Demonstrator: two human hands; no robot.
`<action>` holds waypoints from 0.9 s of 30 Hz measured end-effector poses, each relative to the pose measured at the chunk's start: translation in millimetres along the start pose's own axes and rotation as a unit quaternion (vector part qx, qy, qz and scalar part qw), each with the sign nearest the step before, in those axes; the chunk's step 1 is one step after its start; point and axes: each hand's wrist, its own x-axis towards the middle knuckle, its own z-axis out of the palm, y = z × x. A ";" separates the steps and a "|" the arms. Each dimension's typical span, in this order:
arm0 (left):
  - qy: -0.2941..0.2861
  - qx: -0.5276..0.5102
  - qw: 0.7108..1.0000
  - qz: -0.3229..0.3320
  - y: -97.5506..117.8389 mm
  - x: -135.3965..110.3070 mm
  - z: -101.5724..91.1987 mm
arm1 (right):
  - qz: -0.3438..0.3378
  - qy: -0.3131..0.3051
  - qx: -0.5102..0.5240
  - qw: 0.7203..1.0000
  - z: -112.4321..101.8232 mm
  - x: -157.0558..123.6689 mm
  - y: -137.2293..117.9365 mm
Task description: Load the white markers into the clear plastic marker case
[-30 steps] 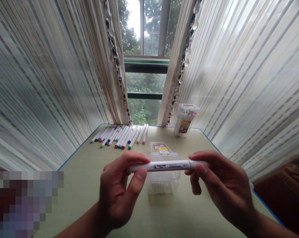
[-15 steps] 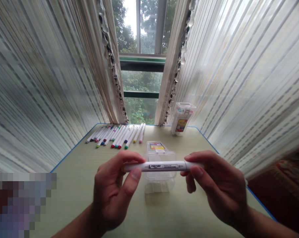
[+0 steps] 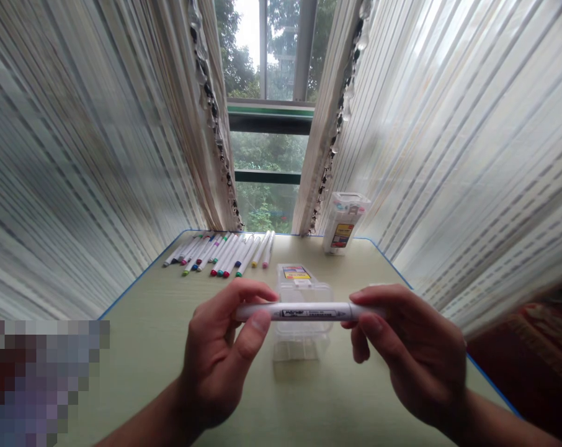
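Note:
A white marker pen point(image 3: 314, 311) with a black printed label is held level in front of me. My left hand point(image 3: 229, 351) pinches its left end between thumb and fingers. Its right end is pinched by my right hand point(image 3: 409, 347). Behind and below the marker, a clear plastic case point(image 3: 296, 351) with a yellow, red and blue label stands on the table, partly hidden by the pen. Several white markers point(image 3: 234, 256) with coloured ends lie in a loose row at the far left of the table.
A second clear case point(image 3: 345, 226) stands upright at the table's far right, with coloured ends showing near its top. The pale green table point(image 3: 136, 360) has a blue edge. Striped curtains point(image 3: 99, 124) hang on both sides of a window point(image 3: 269, 149).
Both hands still grip the marker. The left hand and the view have shifted slightly, and the pen has turned a little, so its label reads more clearly.

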 end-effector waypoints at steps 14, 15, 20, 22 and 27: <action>0.029 -0.153 0.984 -0.089 5.8 2.4 -1.6 | 0.064 0.024 0.035 0.997 -1.1 0.6 4.0; 0.032 -0.155 0.983 -0.091 5.3 2.8 -1.6 | 0.066 0.022 0.032 0.997 -1.8 1.6 3.8; 0.024 -0.105 0.992 -0.069 0.1 3.5 -0.3 | 0.083 0.035 0.022 0.996 -0.9 5.9 -0.7; 0.017 -0.049 0.998 -0.040 -0.1 3.8 0.7 | 0.107 0.063 0.025 0.992 1.7 6.6 -2.0; 0.014 0.006 0.999 -0.032 5.8 5.2 4.5 | 0.113 0.077 0.073 0.988 6.1 8.9 -1.0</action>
